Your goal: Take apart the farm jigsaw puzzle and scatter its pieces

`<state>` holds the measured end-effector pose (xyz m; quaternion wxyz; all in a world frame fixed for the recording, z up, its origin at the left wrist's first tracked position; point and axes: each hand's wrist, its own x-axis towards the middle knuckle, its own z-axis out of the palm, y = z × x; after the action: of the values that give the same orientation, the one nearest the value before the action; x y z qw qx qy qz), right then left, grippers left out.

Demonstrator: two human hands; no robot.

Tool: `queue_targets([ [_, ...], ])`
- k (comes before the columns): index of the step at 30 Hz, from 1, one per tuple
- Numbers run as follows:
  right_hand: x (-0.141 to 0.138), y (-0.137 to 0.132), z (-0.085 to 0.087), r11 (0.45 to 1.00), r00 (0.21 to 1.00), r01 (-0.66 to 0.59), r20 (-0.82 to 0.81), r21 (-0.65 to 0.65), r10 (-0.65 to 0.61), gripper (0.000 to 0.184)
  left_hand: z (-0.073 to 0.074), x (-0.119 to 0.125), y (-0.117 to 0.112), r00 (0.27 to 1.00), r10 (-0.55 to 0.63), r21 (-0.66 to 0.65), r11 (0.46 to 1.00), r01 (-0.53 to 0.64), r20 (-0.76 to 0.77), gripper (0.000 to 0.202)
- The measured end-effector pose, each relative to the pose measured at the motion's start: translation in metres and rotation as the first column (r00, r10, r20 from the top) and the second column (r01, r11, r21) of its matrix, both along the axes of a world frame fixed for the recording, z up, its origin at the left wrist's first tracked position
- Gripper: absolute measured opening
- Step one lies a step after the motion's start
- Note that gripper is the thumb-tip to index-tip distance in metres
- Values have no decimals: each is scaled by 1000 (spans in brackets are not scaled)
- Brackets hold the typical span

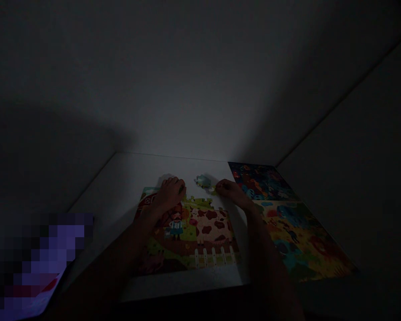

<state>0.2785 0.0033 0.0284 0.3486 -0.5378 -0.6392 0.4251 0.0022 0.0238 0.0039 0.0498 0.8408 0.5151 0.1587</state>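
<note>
Puzzle (209, 227) partly hidden behind the left hand (171, 191), purple-lit object (55, 254) pixelated, cut off.

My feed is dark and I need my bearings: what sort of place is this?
Probably a dim, walled-in indoor tabletop workspace; whether home or elsewhere, I can't tell. Plain walls rise behind and beside a white table bearing a partly assembled farm puzzle and, at the right, two colourful pictures.
</note>
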Motion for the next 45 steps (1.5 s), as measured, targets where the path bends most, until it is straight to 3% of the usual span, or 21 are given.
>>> queue_targets([
  [4,-23,8,-9,979,976,181,-144,93,-166,43,0,0,0,1000,3,10,1000,-3,-11,17],
  [10,-42,21,-28,949,948,280,-197,144,-249,47,-2,0,0,1000,-9,16,1000,9,20,18],
  [17,-37,29,-42,964,967,207,-184,167,-176,40,-6,0,1,999,-6,39,999,4,39,16],
  [23,-37,37,-50,950,982,184,-16,252,-186,39,-4,0,-3,999,-37,40,999,36,26,17],
  [30,-40,38,-54,904,952,216,127,368,-280,34,2,6,-14,966,-229,-21,972,233,121,23],
  [35,-33,35,-50,884,945,249,100,397,-311,30,6,10,-23,933,-339,-68,935,348,120,35],
  [40,-30,33,-47,883,936,280,97,377,-339,26,3,20,-32,951,-306,-89,947,309,41,56],
  [45,-33,33,-46,897,941,264,109,356,-320,24,0,31,-34,968,-236,-139,959,245,78,47],
])
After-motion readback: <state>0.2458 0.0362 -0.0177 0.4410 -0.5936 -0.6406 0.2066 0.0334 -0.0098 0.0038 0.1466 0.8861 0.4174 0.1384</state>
